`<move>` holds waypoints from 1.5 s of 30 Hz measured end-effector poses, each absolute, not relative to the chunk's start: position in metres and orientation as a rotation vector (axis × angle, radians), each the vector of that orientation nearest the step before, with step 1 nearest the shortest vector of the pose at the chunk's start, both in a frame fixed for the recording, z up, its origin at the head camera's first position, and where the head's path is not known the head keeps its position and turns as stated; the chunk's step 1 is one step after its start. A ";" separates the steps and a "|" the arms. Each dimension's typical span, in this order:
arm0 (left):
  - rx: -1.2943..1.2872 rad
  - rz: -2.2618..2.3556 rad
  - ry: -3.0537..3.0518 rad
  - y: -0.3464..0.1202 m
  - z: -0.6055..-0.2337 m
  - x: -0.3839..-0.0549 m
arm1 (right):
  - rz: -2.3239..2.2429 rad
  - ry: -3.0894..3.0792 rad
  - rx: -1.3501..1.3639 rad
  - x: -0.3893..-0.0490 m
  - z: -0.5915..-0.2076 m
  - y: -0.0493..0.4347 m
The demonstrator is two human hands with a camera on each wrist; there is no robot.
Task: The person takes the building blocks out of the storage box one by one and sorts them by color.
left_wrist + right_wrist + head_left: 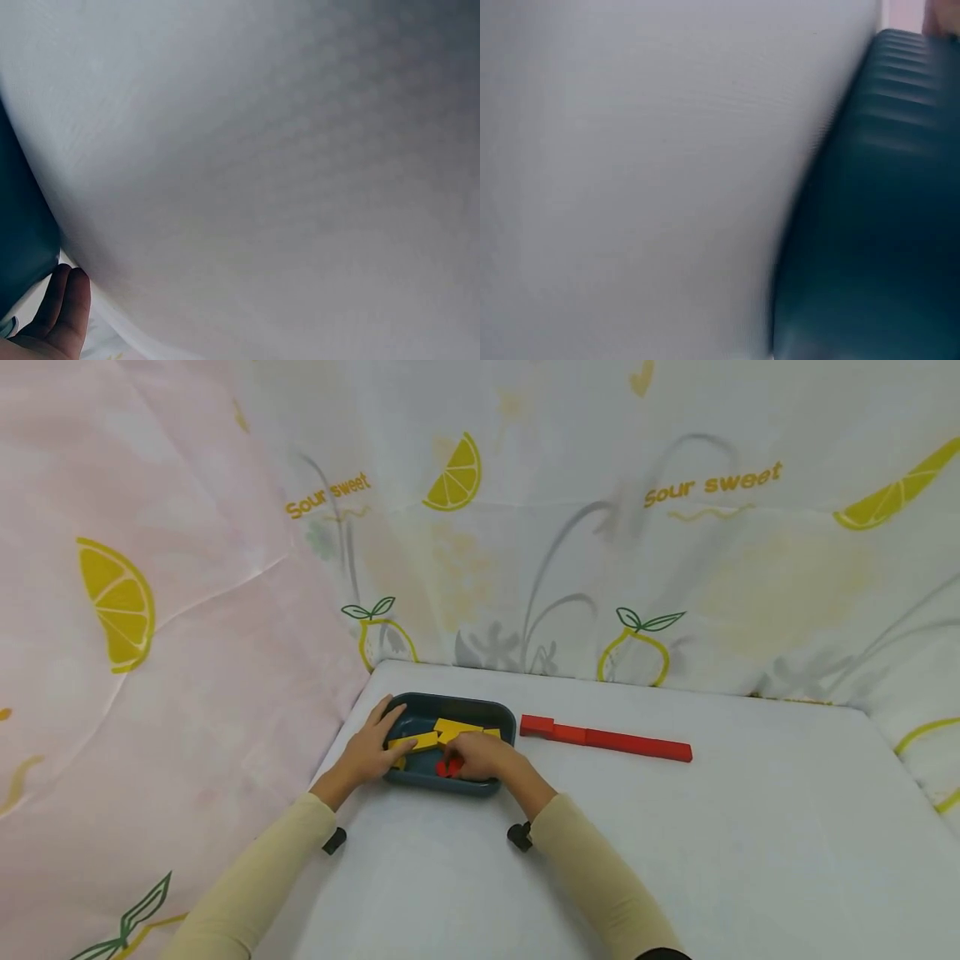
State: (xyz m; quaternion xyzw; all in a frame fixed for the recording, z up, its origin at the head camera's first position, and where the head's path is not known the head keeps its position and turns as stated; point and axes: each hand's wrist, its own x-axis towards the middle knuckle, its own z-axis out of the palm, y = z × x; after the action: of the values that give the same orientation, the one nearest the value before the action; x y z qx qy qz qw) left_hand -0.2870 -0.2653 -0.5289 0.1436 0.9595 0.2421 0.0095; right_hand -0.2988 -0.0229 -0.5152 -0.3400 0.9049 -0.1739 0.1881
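Observation:
A dark teal bin (448, 787) holds several yellow blocks (457, 726) and at least one red block (442, 768). My left hand (367, 752) lies over the bin's left edge, thumb stretched inward by a yellow block. In the left wrist view two straight fingers (69, 307) rest along the bin's outer wall (22, 217). Reaching in from the right, my right hand (480, 756) has its fingers curled down and pinches the red block, which they partly cover. The right wrist view shows mostly the bin's ribbed outer side (870, 210).
To the right of the bin, red blocks (637, 743) lie end to end in a row on the white tabletop (675, 843). A lemon-print cloth (555, 543) hangs behind the table and along its left side.

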 end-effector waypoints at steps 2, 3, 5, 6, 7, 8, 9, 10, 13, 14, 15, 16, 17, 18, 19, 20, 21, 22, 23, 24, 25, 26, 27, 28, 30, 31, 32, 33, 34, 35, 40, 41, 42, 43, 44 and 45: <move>0.448 0.751 3.000 -0.265 -0.528 -0.287 | -0.494 2.554 -0.950 -0.298 -0.514 -0.024; 0.443 0.751 3.000 -0.265 -0.528 -0.287 | -0.497 2.557 -0.948 -0.298 -0.513 -0.025; 0.436 0.755 2.999 -0.265 -0.528 -0.287 | -0.506 2.562 -0.947 -0.299 -0.514 -0.026; 0.435 0.756 2.999 -0.265 -0.528 -0.287 | -0.512 2.565 -0.944 -0.299 -0.515 -0.026; 0.436 0.760 2.998 -0.265 -0.528 -0.287 | -0.517 2.569 -0.941 -0.300 -0.515 -0.026; 0.441 0.758 2.999 -0.265 -0.528 -0.287 | -0.519 2.572 -0.938 -0.300 -0.516 -0.027; 0.440 0.767 2.995 -0.265 -0.529 -0.287 | -0.524 2.574 -0.933 -0.300 -0.516 -0.027; 0.446 0.767 2.995 -0.265 -0.529 -0.287 | -0.526 2.575 -0.931 -0.300 -0.517 -0.027; 0.458 0.771 2.995 -0.265 -0.530 -0.287 | -0.530 2.569 -0.930 -0.300 -0.517 -0.027; 0.459 0.770 2.996 -0.266 -0.530 -0.287 | -0.534 2.565 -0.934 -0.300 -0.517 -0.028; 0.456 0.775 2.996 -0.266 -0.530 -0.287 | -0.537 2.562 -0.937 -0.300 -0.517 -0.028; 0.458 0.771 3.000 -0.267 -0.530 -0.287 | -0.538 2.561 -0.941 -0.300 -0.517 -0.029; 0.459 0.776 3.002 -0.267 -0.530 -0.287 | -0.540 2.563 -0.942 -0.300 -0.517 -0.030; 0.462 0.773 3.005 -0.268 -0.530 -0.287 | -0.540 2.569 -0.942 -0.300 -0.518 -0.031; 0.462 0.770 3.008 -0.268 -0.529 -0.287 | -0.544 2.575 -0.940 -0.300 -0.518 -0.032; 0.463 0.763 3.012 -0.269 -0.530 -0.287 | -0.549 2.583 -0.939 -0.300 -0.519 -0.033; 0.463 0.762 3.016 -0.269 -0.530 -0.287 | -0.548 2.594 -0.946 -0.300 -0.520 -0.035; 0.463 0.763 3.018 -0.269 -0.530 -0.287 | -0.548 2.604 -0.949 -0.300 -0.522 -0.037; 0.462 0.768 3.018 -0.270 -0.530 -0.287 | -0.545 2.615 -0.951 -0.300 -0.524 -0.038; 0.463 0.766 3.018 -0.269 -0.531 -0.288 | -0.548 2.623 -0.945 -0.299 -0.525 -0.039; 0.463 0.766 3.016 -0.269 -0.532 -0.288 | -0.553 2.632 -0.936 -0.300 -0.527 -0.041; 0.463 0.765 3.013 -0.269 -0.532 -0.288 | -0.557 2.639 -0.925 -0.299 -0.529 -0.042; 0.462 0.771 3.010 -0.269 -0.532 -0.288 | -0.564 2.644 -0.917 -0.300 -0.531 -0.042; 0.460 0.774 3.009 -0.269 -0.533 -0.288 | -0.581 2.643 -0.903 -0.300 -0.532 -0.043; 0.454 0.775 3.011 -0.269 -0.532 -0.287 | -0.618 2.635 -0.884 -0.301 -0.532 -0.044; 0.454 0.775 3.014 -0.268 -0.532 -0.287 | -0.629 2.630 -0.881 -0.301 -0.533 -0.044; 0.454 0.779 3.015 -0.268 -0.531 -0.287 | -0.641 2.623 -0.882 -0.302 -0.533 -0.043; 0.454 0.784 3.016 -0.268 -0.531 -0.287 | -0.657 2.614 -0.881 -0.302 -0.532 -0.043; 0.453 0.783 3.017 -0.267 -0.530 -0.287 | -0.670 2.605 -0.878 -0.303 -0.532 -0.043; 0.452 0.784 3.016 -0.267 -0.529 -0.287 | -0.685 2.593 -0.873 -0.303 -0.532 -0.042; 0.447 0.770 3.014 -0.267 -0.529 -0.289 | -0.756 2.542 -0.859 -0.303 -0.530 -0.041; 0.447 0.772 3.012 -0.267 -0.530 -0.289 | -0.768 2.537 -0.853 -0.303 -0.530 -0.041; 0.444 0.770 3.010 -0.267 -0.530 -0.289 | -0.775 2.535 -0.846 -0.303 -0.530 -0.041; 0.441 0.771 3.009 -0.267 -0.531 -0.290 | -0.783 2.533 -0.839 -0.303 -0.529 -0.041; 0.434 0.774 3.007 -0.267 -0.532 -0.290 | -0.789 2.533 -0.831 -0.303 -0.529 -0.041; 0.430 0.772 3.007 -0.268 -0.532 -0.290 | -0.795 2.534 -0.827 -0.302 -0.528 -0.041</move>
State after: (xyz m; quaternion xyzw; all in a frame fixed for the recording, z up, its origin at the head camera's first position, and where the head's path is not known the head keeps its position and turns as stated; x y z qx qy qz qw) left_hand -0.2901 -0.2678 -0.5322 0.1371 0.9594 0.2463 0.0037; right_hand -0.3023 -0.0408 -0.5282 -0.2924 0.8964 -0.2811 0.1789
